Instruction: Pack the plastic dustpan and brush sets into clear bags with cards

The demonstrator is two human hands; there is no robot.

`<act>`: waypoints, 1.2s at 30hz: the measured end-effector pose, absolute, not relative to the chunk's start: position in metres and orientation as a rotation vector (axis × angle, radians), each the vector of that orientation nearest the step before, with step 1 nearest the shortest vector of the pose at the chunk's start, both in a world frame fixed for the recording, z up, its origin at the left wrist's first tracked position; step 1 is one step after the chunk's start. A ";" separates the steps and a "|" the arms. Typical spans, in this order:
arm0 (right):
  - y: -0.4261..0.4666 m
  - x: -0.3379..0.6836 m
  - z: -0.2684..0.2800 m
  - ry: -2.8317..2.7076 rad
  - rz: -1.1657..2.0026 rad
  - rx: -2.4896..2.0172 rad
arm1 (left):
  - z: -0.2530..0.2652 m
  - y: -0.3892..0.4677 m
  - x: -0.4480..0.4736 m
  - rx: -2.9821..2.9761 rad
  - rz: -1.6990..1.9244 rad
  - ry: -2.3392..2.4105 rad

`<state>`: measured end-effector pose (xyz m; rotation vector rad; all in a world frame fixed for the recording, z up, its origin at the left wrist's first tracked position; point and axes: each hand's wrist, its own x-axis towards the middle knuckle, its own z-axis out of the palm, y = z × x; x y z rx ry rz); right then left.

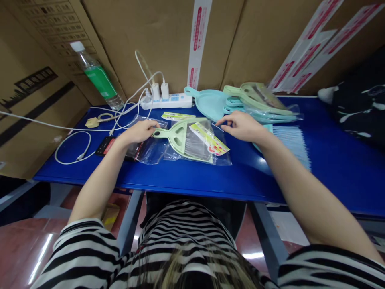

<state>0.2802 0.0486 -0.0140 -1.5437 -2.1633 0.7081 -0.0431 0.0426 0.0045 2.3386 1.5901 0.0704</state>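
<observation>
Dustpan point(180, 138) lay in its clear bag point(198, 150) on the blue table point(331, 160). Your left hand point(140, 131) pinched the handle end. Your right hand point(242, 125) pinched the bag's top edge. Packed ones point(261, 100) were piled behind; one blue pan point(210, 103) stayed bare.

Black-and-white striped top — short sleeves — leaving both forearms bare down to ringless hands.

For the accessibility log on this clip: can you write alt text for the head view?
Two bare hands, left hand and right hand, touch a pale green dustpan in a clear plastic bag on a blue table. More bagged dustpans, a power strip and a water bottle sit behind.
</observation>
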 end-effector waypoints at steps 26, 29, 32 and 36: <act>0.041 0.267 -0.019 -1.788 1.482 -1.440 | 0.004 0.039 -0.043 2.357 0.095 1.568; 0.038 0.263 -0.019 -1.872 1.521 -1.387 | 0.003 0.039 -0.044 2.364 0.094 1.563; 0.038 0.261 -0.021 -1.844 1.489 -1.348 | 0.003 0.040 -0.044 2.366 0.086 1.562; 0.038 0.259 -0.024 -1.731 1.427 -1.332 | 0.003 0.039 -0.043 2.358 0.073 1.570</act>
